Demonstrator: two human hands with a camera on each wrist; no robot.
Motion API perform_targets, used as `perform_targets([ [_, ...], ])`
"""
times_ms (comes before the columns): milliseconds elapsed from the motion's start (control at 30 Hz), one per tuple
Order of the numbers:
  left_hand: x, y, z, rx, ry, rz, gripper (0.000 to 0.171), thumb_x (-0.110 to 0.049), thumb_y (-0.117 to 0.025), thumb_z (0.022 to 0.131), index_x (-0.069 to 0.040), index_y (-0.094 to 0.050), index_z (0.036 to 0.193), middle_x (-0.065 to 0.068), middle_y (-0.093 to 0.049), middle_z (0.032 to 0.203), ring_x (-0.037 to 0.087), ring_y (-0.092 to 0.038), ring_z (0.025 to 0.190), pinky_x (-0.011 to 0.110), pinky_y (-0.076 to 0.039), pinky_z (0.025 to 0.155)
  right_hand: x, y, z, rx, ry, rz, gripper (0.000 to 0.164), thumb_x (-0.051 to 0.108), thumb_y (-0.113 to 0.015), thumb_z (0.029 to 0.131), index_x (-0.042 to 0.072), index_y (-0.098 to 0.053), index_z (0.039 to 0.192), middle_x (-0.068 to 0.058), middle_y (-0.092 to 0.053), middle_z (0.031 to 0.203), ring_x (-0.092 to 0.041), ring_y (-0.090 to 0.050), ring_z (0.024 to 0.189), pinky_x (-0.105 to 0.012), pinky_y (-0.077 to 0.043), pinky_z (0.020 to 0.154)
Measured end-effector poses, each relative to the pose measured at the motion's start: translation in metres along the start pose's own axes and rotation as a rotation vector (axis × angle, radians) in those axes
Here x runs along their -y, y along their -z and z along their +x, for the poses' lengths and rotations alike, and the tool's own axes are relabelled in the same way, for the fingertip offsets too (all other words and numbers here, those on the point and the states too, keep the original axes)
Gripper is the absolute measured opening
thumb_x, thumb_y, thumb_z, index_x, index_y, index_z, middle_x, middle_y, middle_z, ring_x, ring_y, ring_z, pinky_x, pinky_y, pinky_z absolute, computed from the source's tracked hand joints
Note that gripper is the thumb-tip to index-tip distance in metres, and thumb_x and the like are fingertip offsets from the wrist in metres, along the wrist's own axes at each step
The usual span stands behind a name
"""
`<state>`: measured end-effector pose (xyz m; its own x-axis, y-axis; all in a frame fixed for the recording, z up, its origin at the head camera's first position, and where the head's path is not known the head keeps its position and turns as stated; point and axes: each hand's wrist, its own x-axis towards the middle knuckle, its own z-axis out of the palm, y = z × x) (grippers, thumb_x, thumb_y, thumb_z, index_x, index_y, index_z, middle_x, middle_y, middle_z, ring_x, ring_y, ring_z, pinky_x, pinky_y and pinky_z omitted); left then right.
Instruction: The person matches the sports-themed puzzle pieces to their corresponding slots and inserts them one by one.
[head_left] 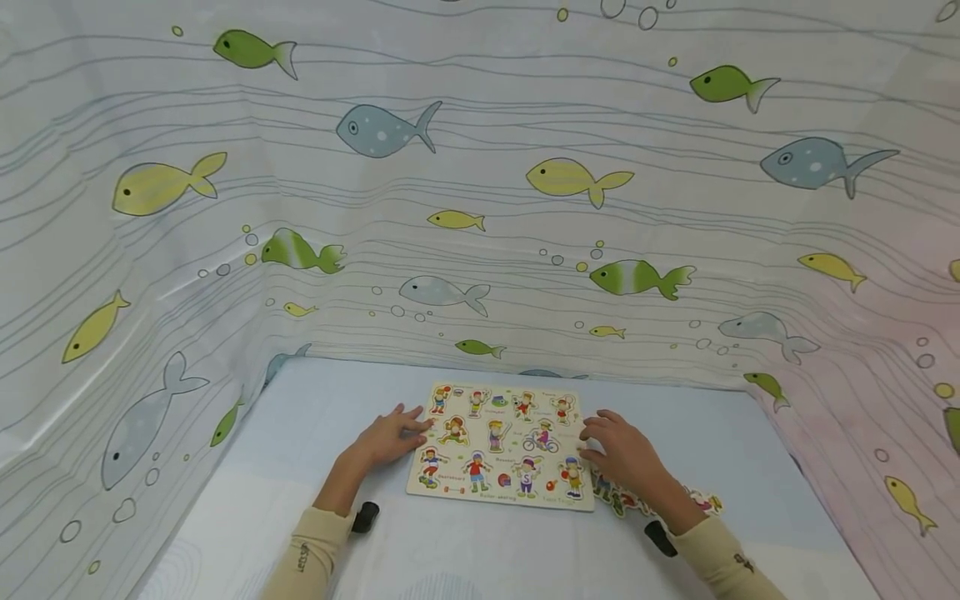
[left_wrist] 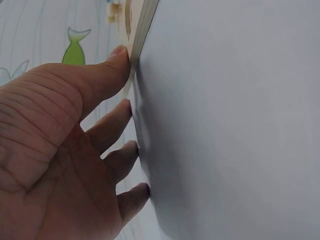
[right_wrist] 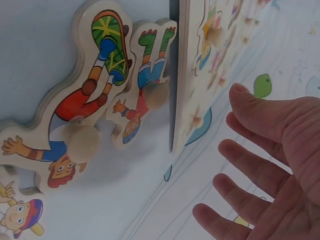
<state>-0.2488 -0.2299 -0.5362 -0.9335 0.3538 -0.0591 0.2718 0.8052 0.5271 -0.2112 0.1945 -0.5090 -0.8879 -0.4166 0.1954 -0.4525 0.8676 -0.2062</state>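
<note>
A wooden peg puzzle board (head_left: 468, 450) with pictures of children at sports lies flat on the table. My left hand (head_left: 390, 437) is at its left side; in the left wrist view the thumb (left_wrist: 112, 70) touches the board's edge, the other fingers resting low beside it. At the right side is my right hand (head_left: 618, 450), its fingers loosely spread and, in the right wrist view, a little apart from the board. Under and beside that hand lie loose puzzle pieces (head_left: 609, 498), among them a skateboarder piece (right_wrist: 77, 107) and a green-skate piece (right_wrist: 150, 70), both with round knobs.
More loose pieces reach out to the right past the wrist, one of them a small colourful piece (head_left: 705, 500). A pale blue and white cloth (head_left: 465, 550) covers the table. Fish-print sheeting (head_left: 510, 242) stands round the back and sides.
</note>
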Motion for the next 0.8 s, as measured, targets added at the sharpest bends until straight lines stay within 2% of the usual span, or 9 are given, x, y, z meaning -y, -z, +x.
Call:
perform_targets([
  [333, 0.000, -0.001, 0.000, 0.002, 0.001, 0.007, 0.037, -0.024, -0.065, 0.096, -0.010, -0.065, 0.130, 0.016, -0.042, 0.150, 0.047, -0.024, 0.142, 0.070, -0.016, 0.110, -0.006, 0.000, -0.011, 0.015, -0.050, -0.002, 0.022, 0.023, -0.082, 0.082, 0.014, -0.073, 0.100, -0.009, -0.066, 0.123, -0.036, -0.048, 0.130, -0.055, -0.045, 0.100],
  [567, -0.001, 0.000, 0.000, -0.001, 0.003, 0.018, 0.037, -0.025, -0.065, 0.096, -0.011, -0.066, 0.129, 0.015, -0.043, 0.150, 0.047, -0.025, 0.142, 0.069, -0.016, 0.110, -0.008, -0.002, -0.019, 0.060, -0.104, 0.020, 0.021, 0.025, -0.080, 0.084, 0.015, -0.073, 0.101, -0.009, -0.064, 0.126, -0.037, -0.045, 0.132, -0.057, -0.044, 0.100],
  [800, -0.002, 0.000, 0.001, 0.000, 0.010, 0.006, 0.037, -0.025, -0.066, 0.095, -0.011, -0.065, 0.130, 0.015, -0.043, 0.150, 0.046, -0.025, 0.142, 0.068, -0.016, 0.111, -0.008, -0.002, -0.026, 0.050, -0.108, 0.024, 0.021, 0.026, -0.082, 0.082, 0.015, -0.073, 0.098, -0.009, -0.065, 0.124, -0.038, -0.046, 0.131, -0.058, -0.045, 0.098],
])
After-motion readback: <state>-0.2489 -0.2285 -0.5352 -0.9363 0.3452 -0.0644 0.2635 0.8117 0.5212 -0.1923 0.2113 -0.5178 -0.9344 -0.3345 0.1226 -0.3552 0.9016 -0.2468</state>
